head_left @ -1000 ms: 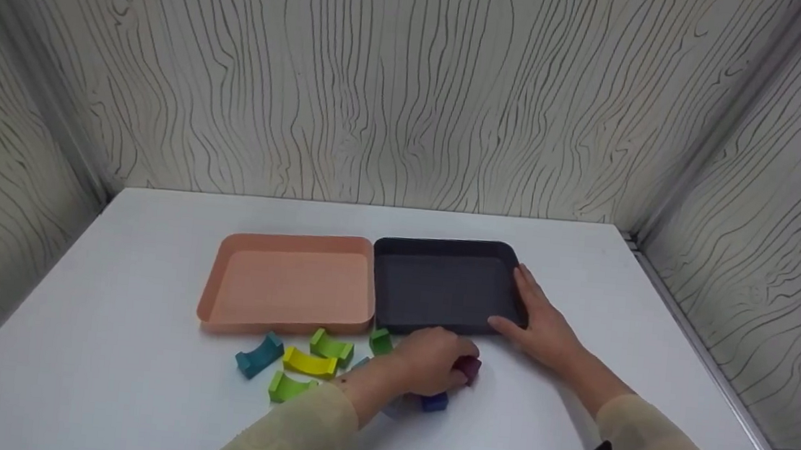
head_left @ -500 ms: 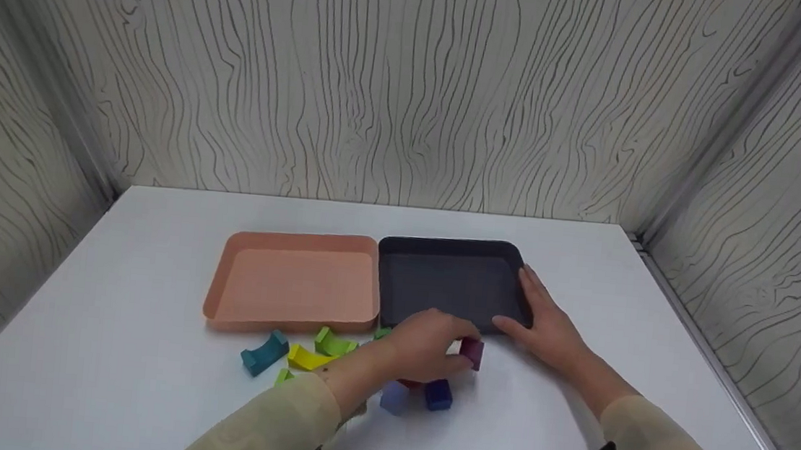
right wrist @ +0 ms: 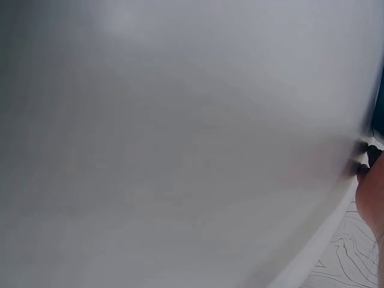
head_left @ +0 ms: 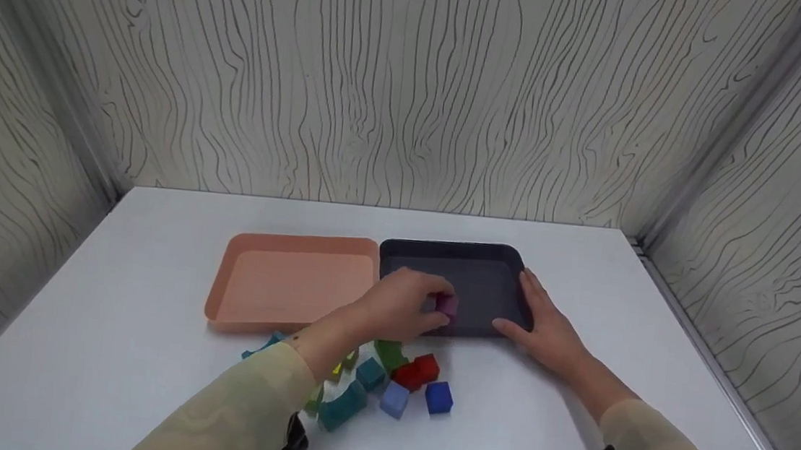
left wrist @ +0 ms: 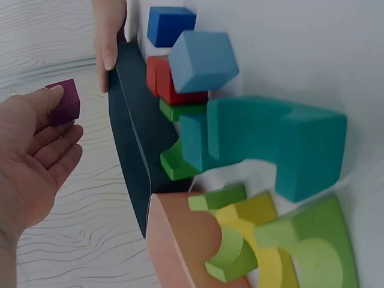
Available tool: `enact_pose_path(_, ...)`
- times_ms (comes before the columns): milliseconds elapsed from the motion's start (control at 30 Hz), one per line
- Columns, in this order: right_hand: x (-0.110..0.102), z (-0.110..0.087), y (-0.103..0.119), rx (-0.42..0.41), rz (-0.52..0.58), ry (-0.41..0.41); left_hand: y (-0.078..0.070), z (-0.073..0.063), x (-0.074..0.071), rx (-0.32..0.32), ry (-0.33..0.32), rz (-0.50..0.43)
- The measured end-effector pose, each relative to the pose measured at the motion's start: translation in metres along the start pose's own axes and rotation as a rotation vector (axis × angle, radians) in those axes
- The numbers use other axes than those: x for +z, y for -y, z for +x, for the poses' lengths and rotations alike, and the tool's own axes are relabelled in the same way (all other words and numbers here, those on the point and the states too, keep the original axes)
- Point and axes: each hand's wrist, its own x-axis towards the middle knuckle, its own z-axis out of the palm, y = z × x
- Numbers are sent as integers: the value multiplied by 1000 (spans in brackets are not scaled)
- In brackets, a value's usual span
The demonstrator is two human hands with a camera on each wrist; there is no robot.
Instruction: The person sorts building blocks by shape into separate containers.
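Left of my grip lay the salmon-pink tray [head_left: 297, 285]; nearer me, a teal arch block [head_left: 342, 407]. My left hand [head_left: 401, 305] pinched a purple cube [left wrist: 68, 107] above the charcoal tray [head_left: 488, 287], with a royal-blue cube [head_left: 439, 398] nearer me. Right of that, my right hand [head_left: 552, 330] touched the charcoal tray's side, fingers straight. I judged this the placing step; the next move seemed to call for lowering, then loosening my pinch.

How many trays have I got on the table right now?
2: the salmon tray on the left, and the dark tray beside it, with the right hand at its outer end. No third shows.
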Motion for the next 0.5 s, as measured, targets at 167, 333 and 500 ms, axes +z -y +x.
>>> enact_pose_path(167,0,0,-1,5,-7,-12,8,8,-11,-34,-53,-87)
enact_pose_path(333,1,-1,-2,-13,6,-27,19,19,-17,-45,-121,-168)
enact_pose_path(500,4,-1,-1,-17,14,-34,31,33,-19,-59,-170,-266)
